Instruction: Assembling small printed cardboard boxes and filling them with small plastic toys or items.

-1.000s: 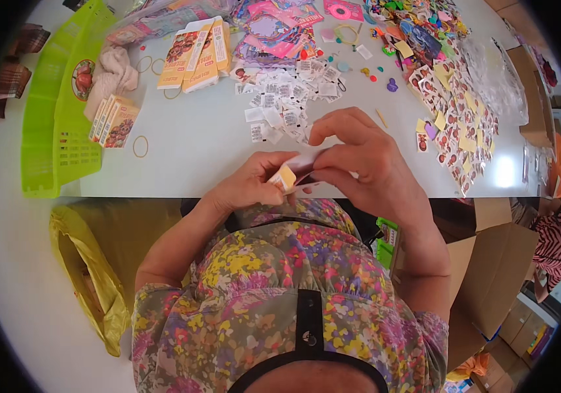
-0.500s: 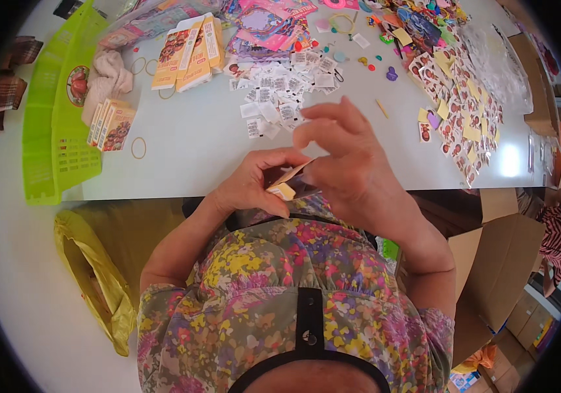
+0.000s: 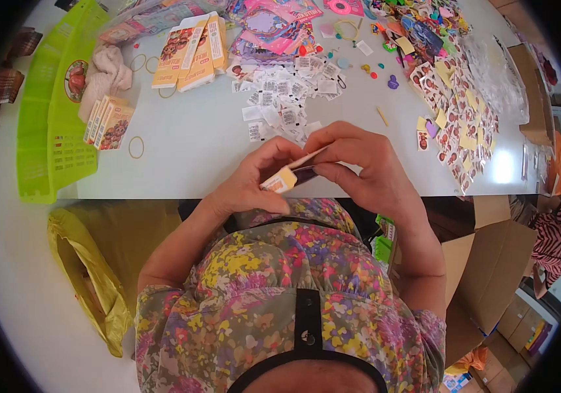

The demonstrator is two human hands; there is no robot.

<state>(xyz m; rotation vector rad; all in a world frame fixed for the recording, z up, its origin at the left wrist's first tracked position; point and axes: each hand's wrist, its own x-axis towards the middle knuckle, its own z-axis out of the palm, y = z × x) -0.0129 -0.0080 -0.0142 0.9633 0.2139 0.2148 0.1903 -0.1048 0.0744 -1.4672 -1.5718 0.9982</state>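
Observation:
My left hand (image 3: 251,180) and my right hand (image 3: 365,164) meet over the near edge of the white table (image 3: 195,157), both gripping one small flat yellow-orange carton (image 3: 287,175). The left fingers pinch its lower yellow end; the right fingers hold its upper edge and a dark flap. Just beyond my hands lies a heap of small white printed slips (image 3: 280,101).
A green plastic basket (image 3: 51,124) hangs off the table's left end, with small boxes (image 3: 107,121) and a rubber band (image 3: 136,147) beside it. Flat yellow cartons (image 3: 188,52) lie at the back. Sticker sheets (image 3: 454,111) cover the right. A yellow bag (image 3: 90,275) and cardboard boxes (image 3: 490,268) stand below.
Both hands stayed together at the table's edge, turning the small carton; its yellow end now points down-left and the right fingers have shifted along its top edge.

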